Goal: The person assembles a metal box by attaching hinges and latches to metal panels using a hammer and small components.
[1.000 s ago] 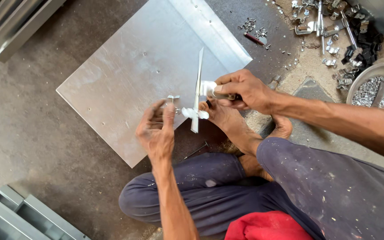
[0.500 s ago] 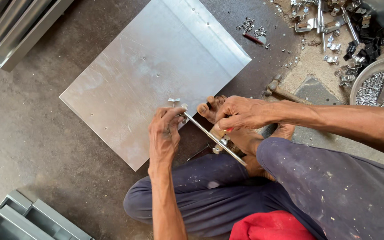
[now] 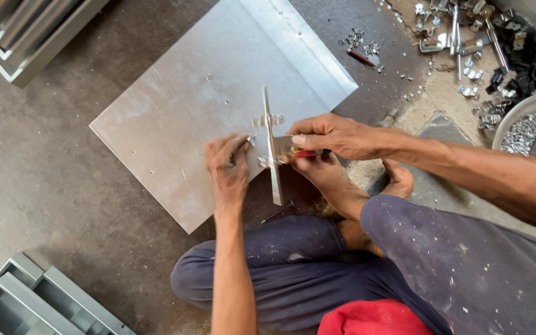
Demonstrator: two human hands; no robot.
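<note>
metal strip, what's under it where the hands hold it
Under the metal strip lies the flat metal sheet on the floor. The left hand and right hand cover the fittings there.

Grey concrete floor [image 3: 51, 186], dusty; grey metal channels [image 3: 32, 298] lower left, more channel sections [image 3: 26, 31] upper left.

We look through a single head-worn camera, aimed steeply down and slightly forward from above our own lap. It sits close: our left hand [image 3: 227, 167] and right hand [image 3: 333, 135] fill the centre, over a metal sheet [image 3: 187, 118] on the floor. We have no second view sharing the scene.
</note>
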